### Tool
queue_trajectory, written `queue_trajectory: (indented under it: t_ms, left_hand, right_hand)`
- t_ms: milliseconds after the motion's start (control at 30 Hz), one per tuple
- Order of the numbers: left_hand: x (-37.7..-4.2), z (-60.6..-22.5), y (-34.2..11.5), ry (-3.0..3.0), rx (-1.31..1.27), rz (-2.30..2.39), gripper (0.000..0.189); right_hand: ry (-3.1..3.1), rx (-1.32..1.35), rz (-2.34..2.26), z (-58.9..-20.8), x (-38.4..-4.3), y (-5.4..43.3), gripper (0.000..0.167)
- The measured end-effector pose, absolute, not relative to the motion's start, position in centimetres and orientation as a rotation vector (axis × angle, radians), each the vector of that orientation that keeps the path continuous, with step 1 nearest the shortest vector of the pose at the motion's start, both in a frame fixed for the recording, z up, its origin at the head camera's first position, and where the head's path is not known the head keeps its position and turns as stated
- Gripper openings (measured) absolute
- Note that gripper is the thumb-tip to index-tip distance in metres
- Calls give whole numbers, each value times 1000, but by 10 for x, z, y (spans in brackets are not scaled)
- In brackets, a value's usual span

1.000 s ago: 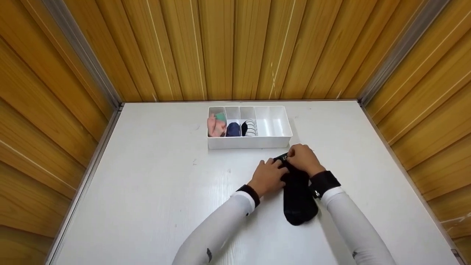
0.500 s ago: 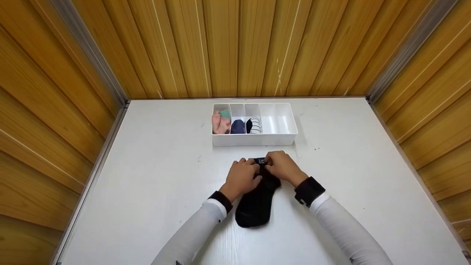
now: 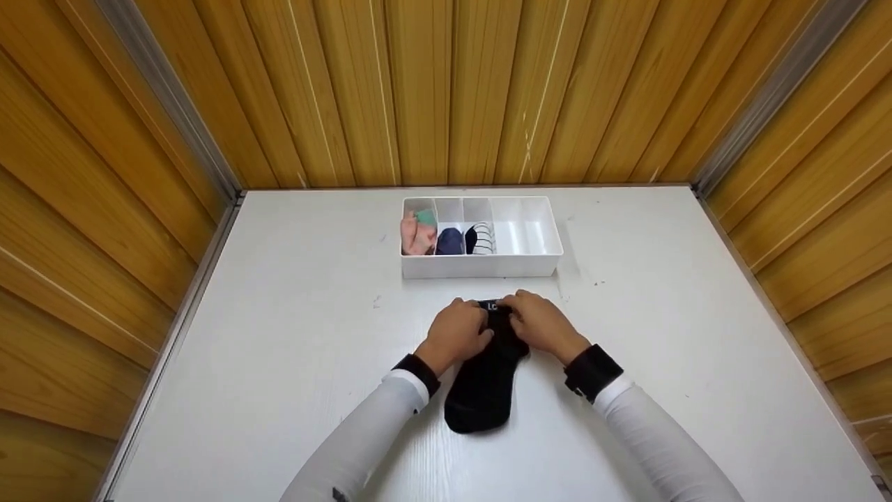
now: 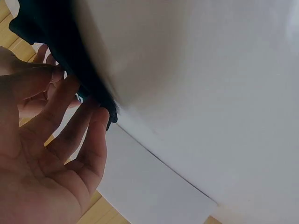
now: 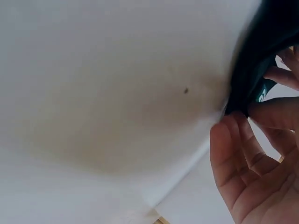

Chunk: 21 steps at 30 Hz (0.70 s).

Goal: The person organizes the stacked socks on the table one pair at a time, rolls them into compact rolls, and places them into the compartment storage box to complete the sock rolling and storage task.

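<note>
A black sock (image 3: 481, 397) lies on the white table with its toe toward me and its cuff, marked with pale lettering, at the far end. At the cuff's left side, my left hand (image 3: 454, 333) pinches the fabric between thumb and fingers. My right hand (image 3: 545, 326) pinches the cuff's right corner, close beside the left. In the left wrist view the dark sock (image 4: 88, 60) runs along the fingertips. The right wrist view has the sock's edge (image 5: 245, 79) between thumb and fingers.
Just beyond the hands stands a white divided box (image 3: 481, 266). Its left compartments hold a pink and green bundle (image 3: 418, 236), a navy roll (image 3: 450, 241) and a black-and-white striped roll (image 3: 481, 240). Wood-patterned walls (image 3: 425, 90) enclose the table's back and sides.
Over the second, the sock and both hands shifted left in the head view, and the sock's toe swung left. In the last half second the right fingers settled lower on the cuff.
</note>
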<state>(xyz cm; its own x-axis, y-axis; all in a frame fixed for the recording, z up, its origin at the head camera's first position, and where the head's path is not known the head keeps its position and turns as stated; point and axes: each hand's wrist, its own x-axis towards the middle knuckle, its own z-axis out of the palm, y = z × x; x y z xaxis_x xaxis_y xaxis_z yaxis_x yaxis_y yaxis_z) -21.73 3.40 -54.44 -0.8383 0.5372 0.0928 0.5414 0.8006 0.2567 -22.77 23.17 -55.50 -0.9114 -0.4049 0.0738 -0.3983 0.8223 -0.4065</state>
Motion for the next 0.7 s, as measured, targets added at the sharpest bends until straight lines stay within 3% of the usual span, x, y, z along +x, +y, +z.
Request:
queue_trajectory:
  t_ms: [300, 700]
  left_hand:
    - [-220, -537, 34, -2983, -1086, -245, 13]
    - [-229, -530, 33, -2932, -1440, -311, 29]
  right_hand:
    - [3068, -763, -561, -559, -202, 235, 32]
    - [3038, -623, -538, -547, -146, 228, 22]
